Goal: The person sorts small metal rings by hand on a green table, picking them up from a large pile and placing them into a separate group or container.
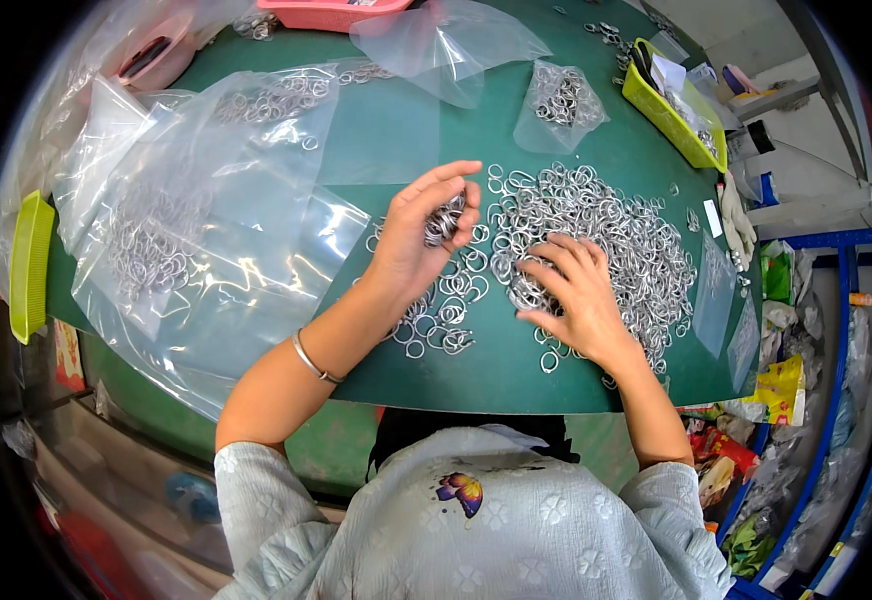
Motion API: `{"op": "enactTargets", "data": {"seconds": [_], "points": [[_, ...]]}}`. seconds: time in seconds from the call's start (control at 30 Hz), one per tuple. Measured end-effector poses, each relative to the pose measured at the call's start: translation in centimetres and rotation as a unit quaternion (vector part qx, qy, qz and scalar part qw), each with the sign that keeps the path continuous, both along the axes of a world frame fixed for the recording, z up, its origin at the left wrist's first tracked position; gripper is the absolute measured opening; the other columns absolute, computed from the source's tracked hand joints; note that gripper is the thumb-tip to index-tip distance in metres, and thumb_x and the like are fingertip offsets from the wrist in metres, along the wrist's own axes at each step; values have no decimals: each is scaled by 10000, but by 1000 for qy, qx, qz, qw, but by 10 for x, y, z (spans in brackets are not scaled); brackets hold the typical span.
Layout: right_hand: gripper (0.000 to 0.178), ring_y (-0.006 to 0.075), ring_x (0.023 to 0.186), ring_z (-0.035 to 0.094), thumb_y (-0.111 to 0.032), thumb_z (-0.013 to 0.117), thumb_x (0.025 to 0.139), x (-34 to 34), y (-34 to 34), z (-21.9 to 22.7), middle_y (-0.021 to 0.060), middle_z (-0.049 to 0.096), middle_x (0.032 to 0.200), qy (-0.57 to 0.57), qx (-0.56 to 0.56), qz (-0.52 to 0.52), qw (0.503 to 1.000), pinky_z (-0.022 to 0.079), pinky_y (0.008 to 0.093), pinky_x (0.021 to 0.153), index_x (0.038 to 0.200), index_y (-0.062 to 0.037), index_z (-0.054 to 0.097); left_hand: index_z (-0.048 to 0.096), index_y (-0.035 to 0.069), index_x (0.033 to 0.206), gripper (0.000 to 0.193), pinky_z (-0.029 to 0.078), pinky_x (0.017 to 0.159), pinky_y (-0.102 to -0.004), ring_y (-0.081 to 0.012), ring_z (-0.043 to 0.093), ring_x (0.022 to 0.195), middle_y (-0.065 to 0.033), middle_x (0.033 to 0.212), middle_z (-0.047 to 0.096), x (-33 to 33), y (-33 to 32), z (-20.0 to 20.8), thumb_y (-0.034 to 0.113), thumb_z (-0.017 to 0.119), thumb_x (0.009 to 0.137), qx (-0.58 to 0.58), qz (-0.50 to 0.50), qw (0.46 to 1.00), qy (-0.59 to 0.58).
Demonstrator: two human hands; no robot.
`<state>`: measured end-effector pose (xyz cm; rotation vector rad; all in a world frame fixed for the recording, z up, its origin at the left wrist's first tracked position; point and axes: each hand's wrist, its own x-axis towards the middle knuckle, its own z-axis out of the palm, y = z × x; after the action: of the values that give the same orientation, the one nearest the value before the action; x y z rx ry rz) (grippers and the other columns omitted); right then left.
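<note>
My left hand (421, 225) is raised above the table, palm turned up, its fingers curled around a handful of silver metal rings (444, 220). Below it lies a smaller, looser spread of rings (448, 315). My right hand (574, 295) rests on the near left side of a large heap of silver metal rings (621, 235), fingers apart and slightly bent, fingertips touching the rings. What lies under its palm is hidden. The heap covers the right middle of the green table (436, 385).
Clear plastic sheets and bags (246, 250) with rings cover the left side. A small bag of rings (561, 100) lies beyond the heap. Yellow-green baskets (674, 105) stand far right and at the left edge; pink containers (336, 12) are at the back. A blue rack (846, 330) stands right.
</note>
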<state>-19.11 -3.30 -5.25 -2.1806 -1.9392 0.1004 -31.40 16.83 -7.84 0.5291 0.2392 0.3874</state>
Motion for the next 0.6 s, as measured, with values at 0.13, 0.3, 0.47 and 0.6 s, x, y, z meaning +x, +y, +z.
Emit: {"op": "enactTargets", "data": {"seconds": [0.13, 0.3, 0.47, 0.6], "points": [[356, 273, 1042, 544, -161, 740, 701, 9, 0, -13, 96, 563, 1082, 30, 119, -11, 992, 363, 455, 947, 1012, -63, 595, 532, -38, 1167, 303, 366, 491, -213, -110, 476, 672, -80, 908, 530, 3, 2, 2, 127, 546, 913, 7, 16, 1000, 23], [244, 283, 980, 575, 9, 687, 734, 13, 13, -10, 122, 589, 1050, 117, 225, -113, 961, 471, 358, 827, 961, -3, 599, 573, -47, 1071, 280, 364, 473, -215, -112, 481, 661, -77, 875, 537, 3, 11, -9, 192, 562, 926, -28, 29, 999, -15], [273, 281, 1037, 573, -56, 670, 784, 7, 22, -4, 129, 599, 1112, 289, 159, -224, 917, 447, 359, 904, 1050, -19, 619, 580, -33, 1027, 303, 356, 462, -216, -112, 476, 653, -67, 835, 524, 4, 13, -9, 257, 543, 945, -38, 26, 999, -21], [596, 374, 1286, 359, -125, 715, 755, -47, 27, -7, 171, 418, 1353, 169, 95, -101, 976, 286, 483, 1059, 1289, -40, 465, 573, -21, 1044, 302, 341, 446, -214, -110, 451, 637, -68, 827, 506, 4, 15, -7, 260, 502, 959, -50, 39, 998, -24]]}}
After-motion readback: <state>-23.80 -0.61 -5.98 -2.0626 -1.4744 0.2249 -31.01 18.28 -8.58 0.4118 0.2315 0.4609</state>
